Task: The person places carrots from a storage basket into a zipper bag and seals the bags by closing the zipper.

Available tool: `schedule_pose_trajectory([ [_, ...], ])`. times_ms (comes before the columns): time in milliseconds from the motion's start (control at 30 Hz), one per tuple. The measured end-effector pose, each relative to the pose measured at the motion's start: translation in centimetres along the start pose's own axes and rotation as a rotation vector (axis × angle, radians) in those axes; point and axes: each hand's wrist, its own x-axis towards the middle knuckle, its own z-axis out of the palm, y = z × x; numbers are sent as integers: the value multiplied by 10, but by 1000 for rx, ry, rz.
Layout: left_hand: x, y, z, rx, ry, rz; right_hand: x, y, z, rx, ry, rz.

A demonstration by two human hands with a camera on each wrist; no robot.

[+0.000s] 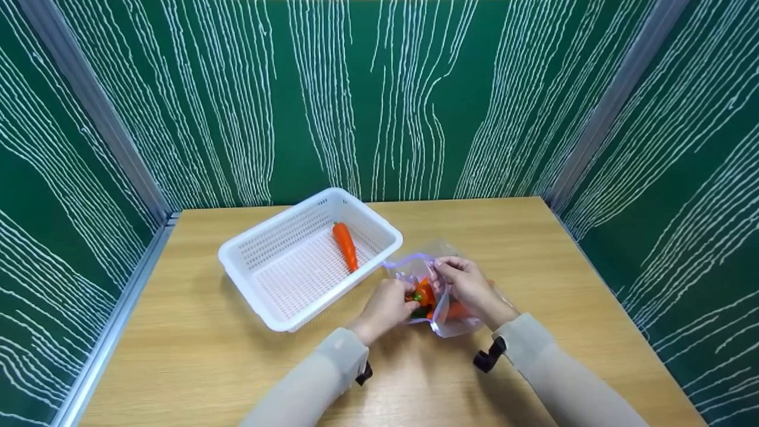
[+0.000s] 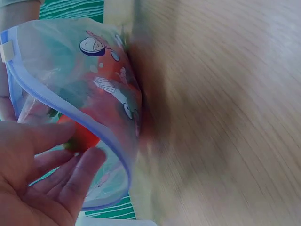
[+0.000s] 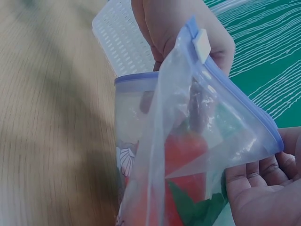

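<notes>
A clear zip bag point(image 1: 459, 326) with a purple zip edge, a white slider point(image 3: 202, 45) and printed shells lies on the table with its mouth spread. My left hand point(image 1: 385, 305) reaches into that mouth. Its thumb and fingers pinch an orange-red vegetable point(image 2: 85, 136) with a green stem end, partly hidden by the fingers. With my right hand point(image 1: 468, 287) I grip the bag's zip edge on the right side. Through the plastic show more red and orange pieces and a green leafy piece point(image 3: 200, 209).
A white perforated plastic basket point(image 1: 243, 284) stands left of the bag, its near right side close to it. One carrot point(image 1: 345, 246) lies inside at the basket's right end. The wooden table point(image 1: 178, 356) is bounded by green panels with white lines point(image 1: 379, 118).
</notes>
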Motion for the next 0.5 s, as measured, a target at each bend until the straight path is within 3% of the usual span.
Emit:
schedule_pose_trajectory([
  [500,2,-2,3,-41,28,17,0,-2,2,22,-12,-30],
])
